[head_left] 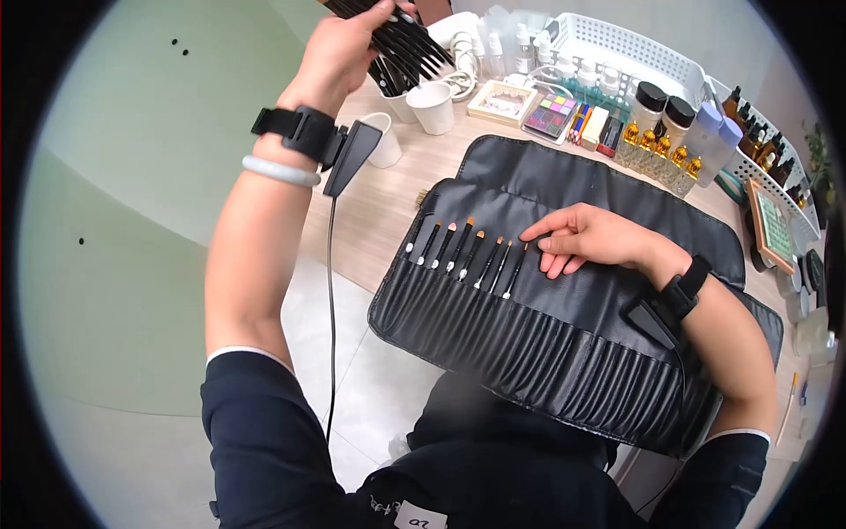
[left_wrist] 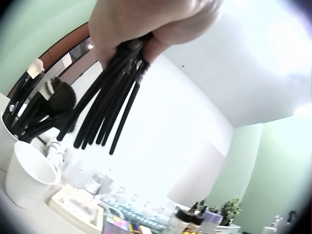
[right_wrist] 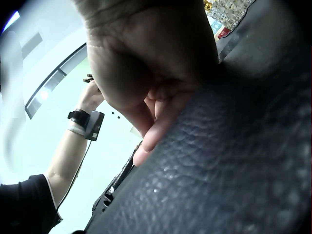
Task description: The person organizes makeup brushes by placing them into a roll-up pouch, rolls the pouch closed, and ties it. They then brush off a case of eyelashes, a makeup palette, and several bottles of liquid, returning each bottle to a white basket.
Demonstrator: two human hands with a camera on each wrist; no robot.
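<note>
My left hand [head_left: 344, 40] grips a bunch of black-handled makeup brushes [head_left: 412, 46], raised over the white cups at the back left. In the left wrist view the handles [left_wrist: 108, 100] point downward and fan out below the fingers. A black leather brush roll [head_left: 564, 304] lies unfolded before me, its pockets facing my body. Several slim makeup brushes [head_left: 465, 247] stand in its left pockets, tips up. My right hand [head_left: 599, 236] rests on the roll, index fingertip beside the rightmost slim brush [head_left: 518, 264]. Its fingers are loosely bent, their tips at the leather in the right wrist view.
White paper cups [head_left: 432, 110] stand at the back left, one with more brushes. Behind the roll are an eyeshadow palette [head_left: 552, 117], gold-capped vials [head_left: 663, 145], jars [head_left: 650, 101] and a white basket [head_left: 630, 55]. A wrist-camera cable [head_left: 331, 317] hangs from my left forearm.
</note>
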